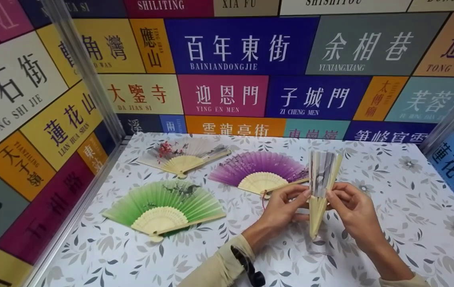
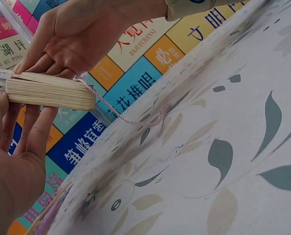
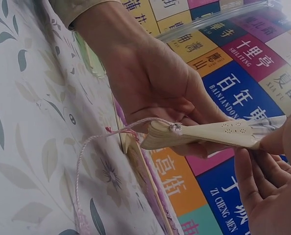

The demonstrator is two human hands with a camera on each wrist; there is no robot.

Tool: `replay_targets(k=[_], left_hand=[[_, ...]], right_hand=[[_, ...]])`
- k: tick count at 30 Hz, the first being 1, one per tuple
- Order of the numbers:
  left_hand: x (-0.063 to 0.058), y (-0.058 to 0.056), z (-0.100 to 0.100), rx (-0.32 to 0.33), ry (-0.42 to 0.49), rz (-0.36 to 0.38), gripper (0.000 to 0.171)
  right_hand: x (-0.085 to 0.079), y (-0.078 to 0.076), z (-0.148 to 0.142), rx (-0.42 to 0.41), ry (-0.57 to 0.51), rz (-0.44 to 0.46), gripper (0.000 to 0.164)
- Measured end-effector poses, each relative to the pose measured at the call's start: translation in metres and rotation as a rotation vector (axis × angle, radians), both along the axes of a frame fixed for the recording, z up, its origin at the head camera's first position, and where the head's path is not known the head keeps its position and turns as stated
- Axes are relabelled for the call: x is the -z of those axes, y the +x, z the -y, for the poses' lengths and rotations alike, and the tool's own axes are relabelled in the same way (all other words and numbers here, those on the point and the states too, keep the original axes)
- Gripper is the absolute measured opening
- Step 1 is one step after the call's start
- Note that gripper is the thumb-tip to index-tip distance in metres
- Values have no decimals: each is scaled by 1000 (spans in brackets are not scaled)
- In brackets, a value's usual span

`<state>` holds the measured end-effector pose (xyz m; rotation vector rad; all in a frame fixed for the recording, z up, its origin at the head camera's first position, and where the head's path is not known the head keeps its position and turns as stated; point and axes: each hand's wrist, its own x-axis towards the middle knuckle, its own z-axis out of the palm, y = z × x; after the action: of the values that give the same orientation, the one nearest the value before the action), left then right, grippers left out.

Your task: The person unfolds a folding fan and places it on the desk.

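A partly folded hand fan (image 1: 317, 213) with pale bamboo ribs and grey-white fabric stands upright above the table, pivot end down. My left hand (image 1: 279, 209) pinches its left side between thumb and fingers. On the opposite side my right hand (image 1: 357, 213) pinches the outer rib. From the fan's pivot end hangs a pink cord (image 2: 117, 115) with a tassel, seen in both wrist views. An open purple fan (image 1: 264, 169) lies just behind my left hand. Farther left are an open green fan (image 1: 171, 207) and an open grey-white fan (image 1: 185, 157) with red blossoms.
The table (image 1: 410, 223) wears a white cloth with grey leaf and flower prints. Colourful panels (image 1: 242, 44) with Chinese street names wall it in at the back and sides. A clear edge strip (image 1: 87, 75) runs down the left corner.
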<state>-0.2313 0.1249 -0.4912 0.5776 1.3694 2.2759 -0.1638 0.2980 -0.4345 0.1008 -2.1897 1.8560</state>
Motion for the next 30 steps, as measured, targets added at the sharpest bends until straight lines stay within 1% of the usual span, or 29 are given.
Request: replay_targets(k=[3,6,11,17,24,27,30], left_hand=[[1,0,0,-4,3,9,25],[0,0,0,-11,0,15,25],[0,-1,-1,-16,6,39,25],[3,0,-1,-26,11,64,24],[2,-1,0,-58,-6,48,24],[1,-2,0,-65,-4,41,25],[0,-3,0,-65,10,51,25]], right_hand=[[1,0,-1,-56,-43,-28,28],[1,0,-1,-73,-43,-38,29],[2,1,-1,-41,-30,-9,31],[3,2,-1,-50,-26,11,32],[4,3,-3,-73,-33,-4,35],[4,2,-3,-65,-52,-10,35],[4,1,-3,-50,-88,-15,34]])
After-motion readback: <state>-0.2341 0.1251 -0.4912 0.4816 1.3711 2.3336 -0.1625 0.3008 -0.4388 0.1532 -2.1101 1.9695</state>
